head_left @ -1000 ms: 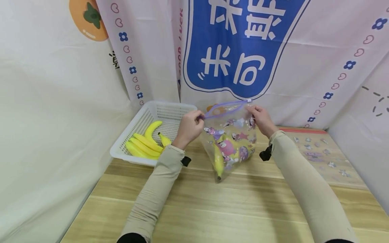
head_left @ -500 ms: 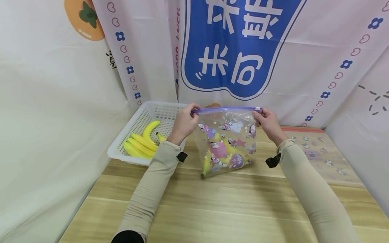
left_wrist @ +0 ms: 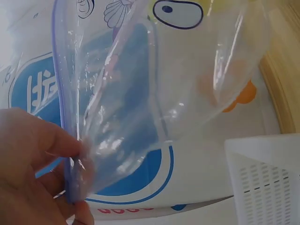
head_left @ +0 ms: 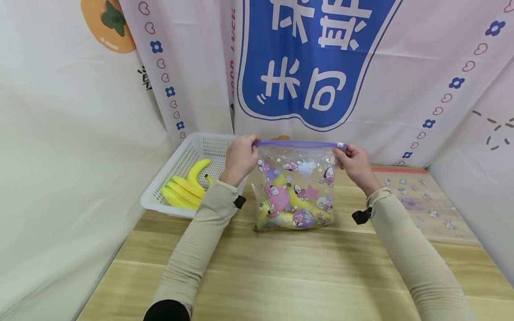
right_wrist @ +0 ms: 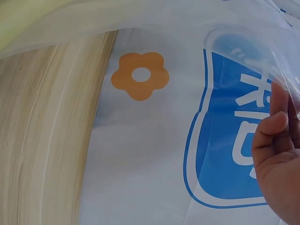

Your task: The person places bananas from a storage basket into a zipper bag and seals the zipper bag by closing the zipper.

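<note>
A clear printed zip bag (head_left: pixel 293 185) with a purple slider strip hangs upright between my hands, bananas (head_left: pixel 307 206) showing through its lower part. My left hand (head_left: pixel 242 157) pinches the strip's left end; in the left wrist view that hand (left_wrist: pixel 40 166) has thumb and fingers on the strip and film. At the other top corner, beside the white slider, my right hand (head_left: pixel 355 165) pinches the bag. The right wrist view shows the right hand (right_wrist: pixel 281 150) at its edge, fingers bent at the film. The bag's bottom is close over the table.
A white perforated basket (head_left: pixel 160 203) holding several bananas (head_left: pixel 186 189) stands left of the bag, partly behind my left hand. Another printed bag (head_left: pixel 433 205) with a red strip lies flat at the table's right. A printed cloth (head_left: pixel 201 58) hangs behind the wooden table (head_left: pixel 257 267).
The mouth of the bag, gaping and slanted before, is now stretched level and narrow. My hands moved apart, and the bananas settled lower and flatter along the bag's bottom.
</note>
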Available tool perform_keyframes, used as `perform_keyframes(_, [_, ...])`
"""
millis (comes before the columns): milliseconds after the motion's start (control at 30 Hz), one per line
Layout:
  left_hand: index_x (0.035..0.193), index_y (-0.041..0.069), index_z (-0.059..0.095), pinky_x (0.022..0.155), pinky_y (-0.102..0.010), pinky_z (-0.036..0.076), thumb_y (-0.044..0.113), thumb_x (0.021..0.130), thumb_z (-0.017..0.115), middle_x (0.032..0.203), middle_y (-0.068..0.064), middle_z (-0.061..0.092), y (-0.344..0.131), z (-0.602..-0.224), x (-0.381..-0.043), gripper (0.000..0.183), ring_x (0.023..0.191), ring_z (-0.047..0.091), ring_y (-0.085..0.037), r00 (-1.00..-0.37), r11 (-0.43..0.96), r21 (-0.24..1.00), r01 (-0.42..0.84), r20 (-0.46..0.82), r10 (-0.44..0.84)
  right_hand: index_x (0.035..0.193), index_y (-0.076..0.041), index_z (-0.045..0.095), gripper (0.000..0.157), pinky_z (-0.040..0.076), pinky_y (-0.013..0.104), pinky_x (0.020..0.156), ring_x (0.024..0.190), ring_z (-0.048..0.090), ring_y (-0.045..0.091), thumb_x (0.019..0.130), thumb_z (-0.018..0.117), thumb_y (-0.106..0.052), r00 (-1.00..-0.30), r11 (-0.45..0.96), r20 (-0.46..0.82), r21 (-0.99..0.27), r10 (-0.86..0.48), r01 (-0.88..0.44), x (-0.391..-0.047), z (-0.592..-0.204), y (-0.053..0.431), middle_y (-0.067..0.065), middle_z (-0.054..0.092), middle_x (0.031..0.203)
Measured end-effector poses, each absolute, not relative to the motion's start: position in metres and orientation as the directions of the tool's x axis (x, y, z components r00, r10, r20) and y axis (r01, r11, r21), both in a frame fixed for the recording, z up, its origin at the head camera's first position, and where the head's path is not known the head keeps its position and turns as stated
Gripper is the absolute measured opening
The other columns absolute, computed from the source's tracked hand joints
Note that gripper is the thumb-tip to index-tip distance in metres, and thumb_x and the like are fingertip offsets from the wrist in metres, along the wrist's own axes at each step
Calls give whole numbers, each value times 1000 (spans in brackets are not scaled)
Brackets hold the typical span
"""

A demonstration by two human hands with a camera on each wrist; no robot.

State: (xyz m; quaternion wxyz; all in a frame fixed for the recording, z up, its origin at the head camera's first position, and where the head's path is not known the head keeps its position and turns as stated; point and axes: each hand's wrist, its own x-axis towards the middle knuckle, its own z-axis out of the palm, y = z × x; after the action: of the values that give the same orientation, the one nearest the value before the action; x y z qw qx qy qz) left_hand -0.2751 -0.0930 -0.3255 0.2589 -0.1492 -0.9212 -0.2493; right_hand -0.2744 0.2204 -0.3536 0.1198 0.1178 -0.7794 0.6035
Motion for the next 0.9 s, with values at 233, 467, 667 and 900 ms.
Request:
perform_keyframes(233, [107,12,67,95,-47,35,11,84,58,106,-3,67,-80,-323,-277,24,98,59,-24,-869,905,277,323,467,167,83,2,57,23,44,22,49,57,47,11,94,60,-17,-931,277,363,-891,-41,-360,-274,-352,216,-3,53,64])
perform_keyframes(467, [119,12,60,109,-52,21,29,88,63,115,-3,63,-54,-318,-276,35,109,56,-23,-885,894,235,380,375,277,85,3,58,25,42,20,51,59,46,9,95,60,-20,-936,272,349,-896,-55,-350,-274,-351,212,-2,52,65])
perform_keyframes(667, [127,15,56,113,-48,12,42,90,62,128,-1,57,-28,-315,-277,46,121,49,-19,-882,850,298,435,331,336,85,5,58,22,43,20,51,59,47,10,95,58,-14,-936,274,345,-896,-66,-350,-276,-353,213,-2,52,65])
perform_keyframes(900, [109,17,66,108,-42,27,30,93,60,111,3,66,-8,-316,-279,22,105,58,-16,-829,803,320,502,442,342,92,7,63,22,43,20,53,60,48,11,97,54,-12,-932,178,349,-915,-96,-361,-275,-355,217,-1,55,68])
